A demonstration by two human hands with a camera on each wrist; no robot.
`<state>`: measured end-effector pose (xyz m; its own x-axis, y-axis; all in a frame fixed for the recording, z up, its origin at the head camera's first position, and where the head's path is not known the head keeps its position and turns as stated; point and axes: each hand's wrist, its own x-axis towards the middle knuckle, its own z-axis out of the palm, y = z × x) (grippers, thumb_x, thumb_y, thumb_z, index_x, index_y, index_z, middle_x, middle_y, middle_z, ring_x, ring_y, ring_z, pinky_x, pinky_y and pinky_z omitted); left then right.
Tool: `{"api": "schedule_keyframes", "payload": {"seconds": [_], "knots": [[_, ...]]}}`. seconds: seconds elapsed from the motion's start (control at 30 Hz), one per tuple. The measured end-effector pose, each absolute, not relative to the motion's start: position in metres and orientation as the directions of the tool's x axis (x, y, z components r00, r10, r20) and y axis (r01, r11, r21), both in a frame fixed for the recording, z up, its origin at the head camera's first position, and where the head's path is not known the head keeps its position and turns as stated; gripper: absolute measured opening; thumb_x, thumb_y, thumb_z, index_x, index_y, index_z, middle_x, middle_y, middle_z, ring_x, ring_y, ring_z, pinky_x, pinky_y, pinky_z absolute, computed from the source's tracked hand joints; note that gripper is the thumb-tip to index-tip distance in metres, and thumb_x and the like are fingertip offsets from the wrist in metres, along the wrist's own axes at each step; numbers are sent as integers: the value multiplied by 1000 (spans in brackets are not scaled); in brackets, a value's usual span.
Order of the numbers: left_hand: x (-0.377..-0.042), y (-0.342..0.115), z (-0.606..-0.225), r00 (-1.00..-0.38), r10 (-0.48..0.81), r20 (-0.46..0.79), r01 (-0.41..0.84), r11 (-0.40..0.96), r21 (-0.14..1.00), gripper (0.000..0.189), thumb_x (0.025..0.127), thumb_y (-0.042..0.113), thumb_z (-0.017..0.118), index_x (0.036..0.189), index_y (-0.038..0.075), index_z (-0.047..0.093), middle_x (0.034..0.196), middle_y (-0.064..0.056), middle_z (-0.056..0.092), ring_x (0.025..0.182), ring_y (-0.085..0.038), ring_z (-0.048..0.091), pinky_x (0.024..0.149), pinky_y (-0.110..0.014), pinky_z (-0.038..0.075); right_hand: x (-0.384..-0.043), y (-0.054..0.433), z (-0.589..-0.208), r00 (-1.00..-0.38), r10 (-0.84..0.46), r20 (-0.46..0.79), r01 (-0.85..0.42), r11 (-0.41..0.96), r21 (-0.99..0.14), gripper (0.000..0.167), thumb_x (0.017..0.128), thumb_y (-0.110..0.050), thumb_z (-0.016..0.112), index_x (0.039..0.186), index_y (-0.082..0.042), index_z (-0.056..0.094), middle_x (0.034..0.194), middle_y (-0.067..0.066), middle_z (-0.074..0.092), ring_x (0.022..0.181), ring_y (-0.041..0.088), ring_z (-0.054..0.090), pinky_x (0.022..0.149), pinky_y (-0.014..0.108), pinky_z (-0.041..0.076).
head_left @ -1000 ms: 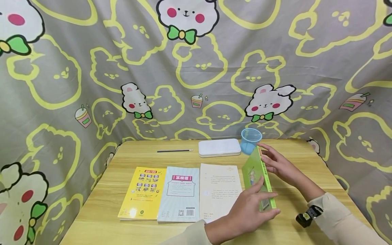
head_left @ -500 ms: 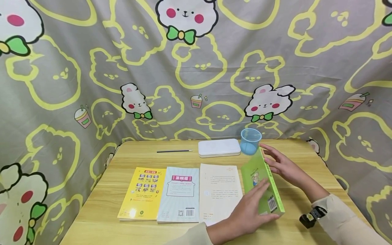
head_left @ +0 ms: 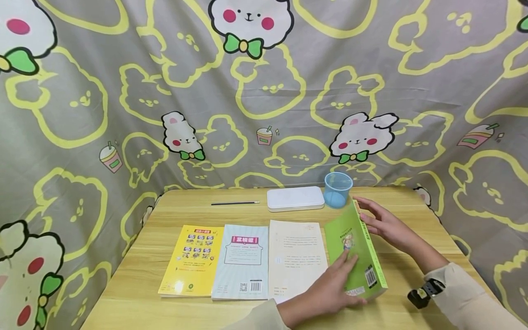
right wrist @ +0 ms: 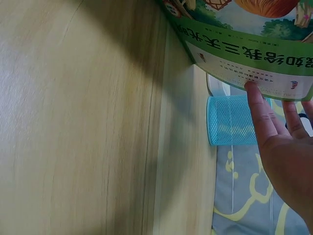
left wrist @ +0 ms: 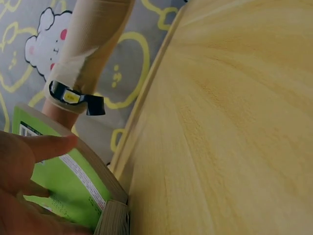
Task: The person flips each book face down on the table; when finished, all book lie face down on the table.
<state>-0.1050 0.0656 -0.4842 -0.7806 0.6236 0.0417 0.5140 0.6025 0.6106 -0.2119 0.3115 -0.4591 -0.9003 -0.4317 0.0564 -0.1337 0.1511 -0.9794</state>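
A green book point(head_left: 358, 263) leans tilted on its edge at the right of the table, its back cover towards the left. My right hand point(head_left: 389, 229) pinches its top end near the spine; in the right wrist view, one finger lies on the illustrated front cover point(right wrist: 249, 61) and others reach behind the top edge. My left hand point(head_left: 326, 288) rests straight fingers on the back cover, its thumb by the bottom edge. In the left wrist view, the left thumb point(left wrist: 54, 146) lies near the page edges. Beside the left hand lies a cream book point(head_left: 297, 256).
A light blue book point(head_left: 243, 270) and a yellow book point(head_left: 191, 266) lie in a row to the left. Behind are a pencil point(head_left: 235, 203), a white case point(head_left: 295, 199) and a blue mesh pen holder point(head_left: 338, 190). A patterned curtain point(head_left: 264, 105) hangs behind the table.
The green book has tipped over further, showing more of its back cover, and its lower end has shifted right. My left fingers have slid lower on the cover; my right hand has moved slightly right.
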Motion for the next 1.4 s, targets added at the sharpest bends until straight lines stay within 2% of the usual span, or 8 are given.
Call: {"api": "schedule_keyframes", "payload": {"seconds": [0.4,0.63,0.8,0.93,1.1,1.3,1.4], "knots": [[-108,69,-488,-736,677,-33,565,639,522,102,79,37,90,162,19,34,171,-7,22,149,-20,39,114,-26,42,-208,325,-465,-900,-434,22,-114,187,-976,61,112,-17,44,166,-13,15,161,30,15,122,-5,56,97,23,55],[-108,71,-488,-706,704,-77,620,667,413,99,79,39,88,161,21,36,171,-5,20,149,-18,37,114,-23,41,-208,333,-469,-894,-447,-22,-73,193,-978,63,112,-18,44,167,-15,14,169,28,1,123,-9,54,97,24,55],[-108,72,-489,-688,719,-98,652,672,351,96,79,37,88,160,21,39,171,-5,18,152,-15,32,116,-21,38,-207,341,-472,-889,-454,-60,-45,216,-975,65,112,-19,46,167,-18,12,169,29,-5,120,-6,57,97,26,56],[-108,73,-488,-673,730,-114,673,670,313,88,81,35,87,157,21,45,171,-5,20,154,-14,27,117,-20,35,-208,347,-477,-886,-457,-75,-35,228,-973,66,111,-18,47,167,-16,13,167,33,-2,119,-7,57,96,27,56],[-108,74,-489,-657,743,-128,701,664,259,74,83,36,85,149,21,55,168,-6,29,153,-14,29,118,-19,33,-208,355,-482,-881,-468,-72,-52,248,-967,67,110,-15,49,166,-11,13,164,39,4,119,-10,54,96,25,56],[-108,75,-490,-647,751,-133,714,658,239,69,85,37,84,147,20,58,167,-7,31,152,-15,31,118,-20,34,-207,361,-487,-880,-469,-76,-55,260,-964,68,109,-14,51,165,-7,13,163,41,6,119,-13,52,96,23,55],[-108,75,-490,-644,753,-132,715,655,243,69,85,36,84,147,20,58,167,-7,31,153,-15,31,117,-20,34,-207,364,-489,-881,-465,-82,-58,279,-958,69,108,-14,53,165,-5,15,162,42,9,118,-9,55,95,23,55]]}}
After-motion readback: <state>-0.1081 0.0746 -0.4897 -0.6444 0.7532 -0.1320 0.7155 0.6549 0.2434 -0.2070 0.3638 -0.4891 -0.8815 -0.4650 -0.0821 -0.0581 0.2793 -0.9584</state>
